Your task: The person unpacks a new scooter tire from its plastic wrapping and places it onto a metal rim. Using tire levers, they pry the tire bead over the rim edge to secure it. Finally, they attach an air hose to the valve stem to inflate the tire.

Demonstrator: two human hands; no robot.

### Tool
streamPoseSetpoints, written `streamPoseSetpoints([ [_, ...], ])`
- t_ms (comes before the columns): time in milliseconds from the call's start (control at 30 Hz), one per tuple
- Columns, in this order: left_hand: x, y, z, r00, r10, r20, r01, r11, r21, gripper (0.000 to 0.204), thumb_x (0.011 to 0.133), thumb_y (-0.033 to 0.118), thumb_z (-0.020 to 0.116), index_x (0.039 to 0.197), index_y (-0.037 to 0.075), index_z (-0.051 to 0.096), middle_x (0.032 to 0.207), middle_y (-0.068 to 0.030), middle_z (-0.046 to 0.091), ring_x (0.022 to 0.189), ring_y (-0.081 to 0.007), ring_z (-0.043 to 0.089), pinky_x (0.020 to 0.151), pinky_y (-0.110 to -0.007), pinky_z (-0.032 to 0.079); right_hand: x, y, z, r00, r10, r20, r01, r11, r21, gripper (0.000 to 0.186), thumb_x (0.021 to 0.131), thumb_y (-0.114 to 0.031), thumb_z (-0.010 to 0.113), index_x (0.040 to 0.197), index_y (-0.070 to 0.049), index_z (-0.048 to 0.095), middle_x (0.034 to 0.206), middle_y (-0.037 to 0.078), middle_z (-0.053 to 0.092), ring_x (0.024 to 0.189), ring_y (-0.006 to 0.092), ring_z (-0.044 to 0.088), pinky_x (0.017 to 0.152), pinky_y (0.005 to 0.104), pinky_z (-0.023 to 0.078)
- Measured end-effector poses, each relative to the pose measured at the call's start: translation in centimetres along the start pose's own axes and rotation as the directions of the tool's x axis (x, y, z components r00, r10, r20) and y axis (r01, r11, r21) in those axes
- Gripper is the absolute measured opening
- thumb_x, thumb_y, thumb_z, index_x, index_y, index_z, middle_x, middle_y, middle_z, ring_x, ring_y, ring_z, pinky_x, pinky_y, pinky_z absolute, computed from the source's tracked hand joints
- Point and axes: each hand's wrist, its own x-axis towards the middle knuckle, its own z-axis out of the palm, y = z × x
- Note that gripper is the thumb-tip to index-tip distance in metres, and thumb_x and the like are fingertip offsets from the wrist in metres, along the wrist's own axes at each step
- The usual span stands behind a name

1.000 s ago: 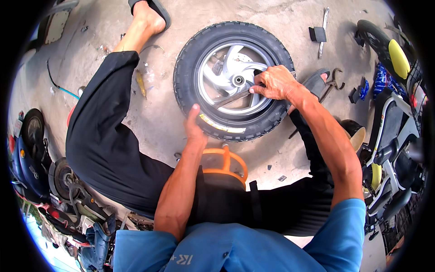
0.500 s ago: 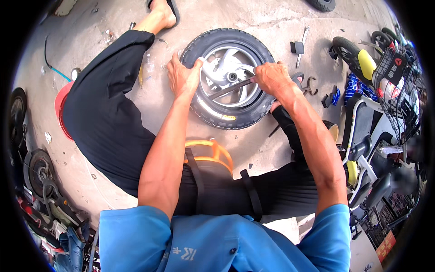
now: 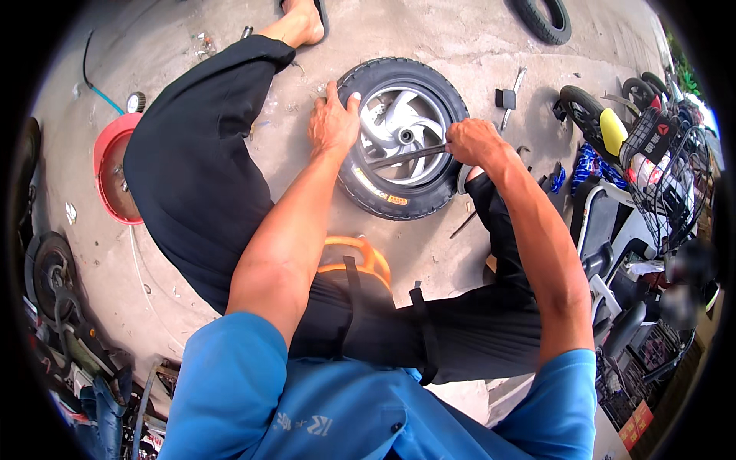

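A motorcycle-type wheel lies flat on the ground in front of me, its black tyre (image 3: 433,86) around a silver spoked rim (image 3: 423,126). My left hand (image 3: 334,129) grips the tyre's left edge, thumb over the sidewall and fingers along the outside. In my right hand (image 3: 475,141) is the end of a dark metal tyre lever (image 3: 406,158). The lever lies across the lower part of the rim, its far end by the lower-left inner edge of the tyre. How deep that tip sits cannot be made out. My right foot shows partly beside the wheel.
A red basin (image 3: 100,180) and a gauge (image 3: 136,102) with a hose stand left of my leg. Another tyre (image 3: 553,31) lies at the far right. Scooters and a wire basket (image 3: 675,165) crowd the right side. An orange curved frame (image 3: 372,257) is between my legs.
The whole view has shifted, bringing more of the red basin and far tyre into sight. The lever now lies at a flatter angle, with my right hand lower relative to the wheel.
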Motion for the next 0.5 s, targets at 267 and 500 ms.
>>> streamPoseSetpoints([
  [267,0.3,-0.1,0.6,1.0,-0.009,-0.024,0.007,0.995,-0.095,0.062,0.108,0.05,0.061,0.158,0.015,0.048,0.133,-0.0266,0.069,0.124,-0.0484,0.066,0.105,-0.056,0.051,-1.2,-0.5,-2.5,0.755,-0.422,0.501,-0.283,0.479,0.831,0.019,0.105,-0.016,0.066,0.106,0.002,0.073,0.067,0.0,0.054,0.048,0.0102,0.045,0.047,0.0342,0.041],
  [500,0.4,-1.0,1.3,0.999,-0.032,-0.024,0.028,0.987,-0.16,0.064,0.105,0.045,0.066,0.158,0.015,0.048,0.139,-0.0244,0.066,0.13,-0.0455,0.063,0.11,-0.053,0.05,-9.4,-10.6,0.6,0.857,-0.187,0.481,-0.515,-0.269,0.814,0.025,0.103,-0.012,0.063,0.123,0.002,0.067,0.077,-0.001,0.052,0.065,0.0087,0.045,0.056,0.029,0.039],
])
